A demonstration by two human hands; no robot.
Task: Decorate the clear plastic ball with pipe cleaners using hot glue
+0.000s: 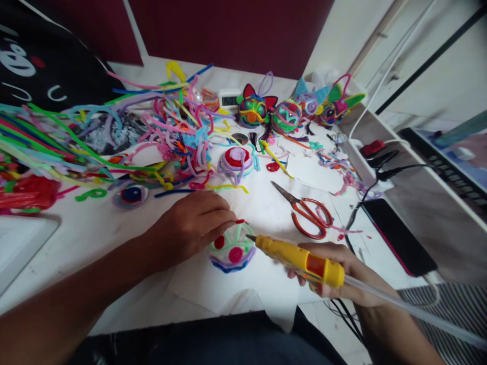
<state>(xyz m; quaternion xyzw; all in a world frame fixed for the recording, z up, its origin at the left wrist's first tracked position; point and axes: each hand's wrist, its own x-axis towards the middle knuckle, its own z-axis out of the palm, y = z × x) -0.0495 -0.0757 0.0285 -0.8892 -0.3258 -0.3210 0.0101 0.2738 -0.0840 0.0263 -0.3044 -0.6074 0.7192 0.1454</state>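
Note:
My left hand (201, 220) is closed at the upper left of a ball (236, 247) decorated with pipe cleaners, its fingertips at the ball's top edge. Pale green strips, red and pink round spots and a purple-blue band cover the ball. In my right hand (335, 258) is a yellow hot glue gun (299, 257), fingers wrapped round its handle. The gun's dark nozzle points left and sits close to the ball's right side; whether it touches I cannot tell. A clear glue stick (380, 293) sticks out of its back end.
Orange-handled scissors (310, 215) lie beyond the glue gun. A phone (399, 235) and cables are at the right. Loose pipe cleaners (171, 121) heap at the back left. Several decorated balls (253, 111) stand along the back near a small digital clock (229, 100).

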